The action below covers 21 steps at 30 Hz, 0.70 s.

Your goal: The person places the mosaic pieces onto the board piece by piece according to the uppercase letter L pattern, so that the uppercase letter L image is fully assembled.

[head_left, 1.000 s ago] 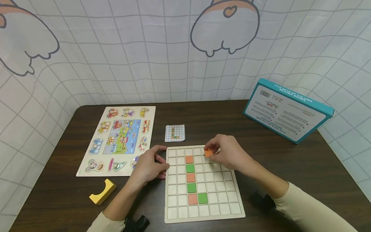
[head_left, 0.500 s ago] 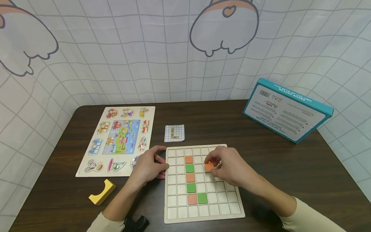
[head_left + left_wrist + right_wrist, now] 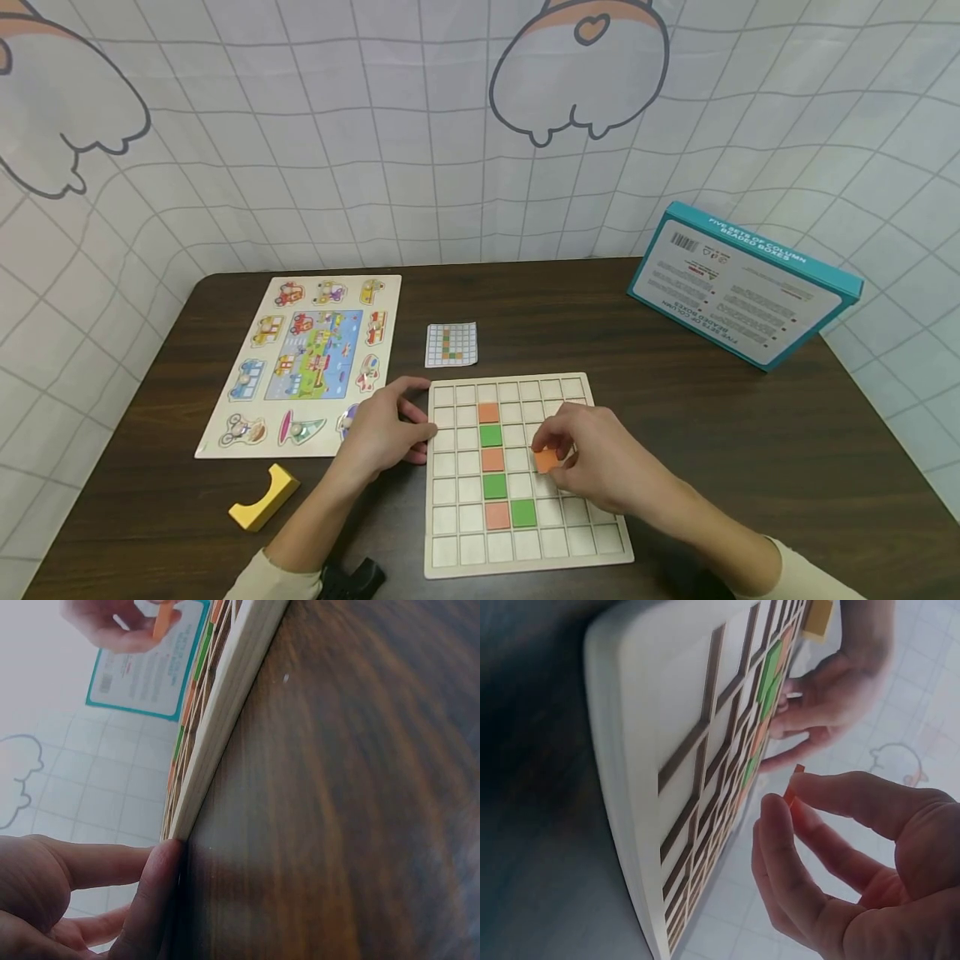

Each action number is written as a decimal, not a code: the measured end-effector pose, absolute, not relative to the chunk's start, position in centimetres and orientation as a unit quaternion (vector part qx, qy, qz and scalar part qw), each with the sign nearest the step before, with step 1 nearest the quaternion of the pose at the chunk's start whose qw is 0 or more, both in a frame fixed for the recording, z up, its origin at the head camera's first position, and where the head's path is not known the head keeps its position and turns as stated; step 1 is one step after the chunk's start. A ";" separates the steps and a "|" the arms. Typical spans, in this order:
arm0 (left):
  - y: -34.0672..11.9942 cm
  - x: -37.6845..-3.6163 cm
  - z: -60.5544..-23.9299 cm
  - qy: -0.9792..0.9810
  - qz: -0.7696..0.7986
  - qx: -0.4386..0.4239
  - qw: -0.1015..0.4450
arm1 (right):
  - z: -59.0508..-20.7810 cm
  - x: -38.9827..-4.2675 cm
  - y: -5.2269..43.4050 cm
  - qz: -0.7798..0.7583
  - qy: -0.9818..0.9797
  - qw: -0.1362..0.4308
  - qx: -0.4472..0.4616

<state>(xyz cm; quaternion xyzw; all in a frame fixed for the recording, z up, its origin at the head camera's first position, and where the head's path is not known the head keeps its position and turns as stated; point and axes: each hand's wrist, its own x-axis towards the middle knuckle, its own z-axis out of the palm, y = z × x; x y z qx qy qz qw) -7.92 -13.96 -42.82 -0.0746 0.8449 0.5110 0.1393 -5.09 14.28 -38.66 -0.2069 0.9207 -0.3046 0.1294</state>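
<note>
A pale wooden grid board (image 3: 553,543) lies on the dark table. Orange tiles (image 3: 488,413) and green tiles (image 3: 491,435) alternate down its third column, and another green tile (image 3: 523,512) sits to the right of the lowest orange one. My right hand (image 3: 603,458) pinches a loose orange tile (image 3: 546,461) between thumb and fingertips, above the board's right half. In the right wrist view this tile (image 3: 793,784) is held edge-on, apart from the grid. My left hand (image 3: 384,427) rests at the board's left edge, its fingertips (image 3: 163,859) touching the side.
A small pattern card (image 3: 452,345) lies behind the board. To the left are a picture puzzle board (image 3: 315,354) and a yellow arched block (image 3: 266,500). A teal and white box (image 3: 742,283) leans at the back right, before a grid-patterned curtain (image 3: 390,167).
My right hand has moved toward me over the board, from its far edge to about the middle rows, still pinching the orange tile. The left hand has stayed put.
</note>
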 end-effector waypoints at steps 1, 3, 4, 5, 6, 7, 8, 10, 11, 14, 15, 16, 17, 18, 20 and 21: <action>-14.0 -7.9 -42.8 0.844 0.512 -0.075 0.140 | -38.7 -5.0 14.3 -0.304 0.920 0.133 -0.208; -13.9 -7.9 -42.8 0.844 0.512 -0.075 0.140 | -38.8 -4.8 14.3 -0.302 0.919 0.138 -0.212; -13.9 -7.9 -42.8 0.844 0.512 -0.075 0.141 | -38.9 -4.8 14.3 -0.301 0.918 0.139 -0.217; -13.9 -8.0 -42.9 0.844 0.513 -0.076 0.141 | -39.0 -4.7 14.2 -0.300 0.917 0.139 -0.223; -13.9 -8.0 -42.9 0.844 0.512 -0.076 0.141 | -39.1 -4.6 14.2 -0.300 0.916 0.138 -0.229; -13.9 -8.0 -42.9 0.843 0.513 -0.077 0.142 | -39.1 -4.5 14.2 -0.300 0.915 0.138 -0.234; -14.0 -8.0 -42.9 0.843 0.513 -0.078 0.141 | -39.2 -4.5 14.2 -0.299 0.913 0.136 -0.241; -14.0 -8.0 -42.9 0.842 0.515 -0.078 0.141 | -39.3 -4.3 14.2 -0.295 0.913 0.131 -0.250; -14.0 -7.9 -42.9 0.841 0.516 -0.079 0.141 | -39.3 -4.3 14.1 -0.292 0.913 0.129 -0.254; -14.0 -7.9 -42.9 0.840 0.519 -0.077 0.140 | -39.4 -4.0 14.1 -0.283 0.914 0.127 -0.262; -14.0 -7.9 -42.9 0.840 0.519 -0.077 0.140 | -39.4 -4.0 14.1 -0.280 0.914 0.128 -0.264; -14.0 -7.9 -42.9 0.840 0.518 -0.077 0.140 | -39.5 -3.9 14.1 -0.278 0.914 0.129 -0.266; -14.0 -7.9 -42.9 0.840 0.518 -0.078 0.140 | -39.5 -3.9 14.1 -0.276 0.914 0.131 -0.268; -14.0 -7.9 -42.9 0.841 0.517 -0.077 0.140 | -39.5 -3.8 14.1 -0.276 0.912 0.134 -0.271; -14.0 -8.0 -42.9 0.840 0.518 -0.079 0.139 | -39.6 -3.8 14.1 -0.274 0.910 0.139 -0.277; -14.0 -8.0 -42.9 0.841 0.517 -0.079 0.140 | -39.6 -3.8 14.1 -0.275 0.909 0.143 -0.279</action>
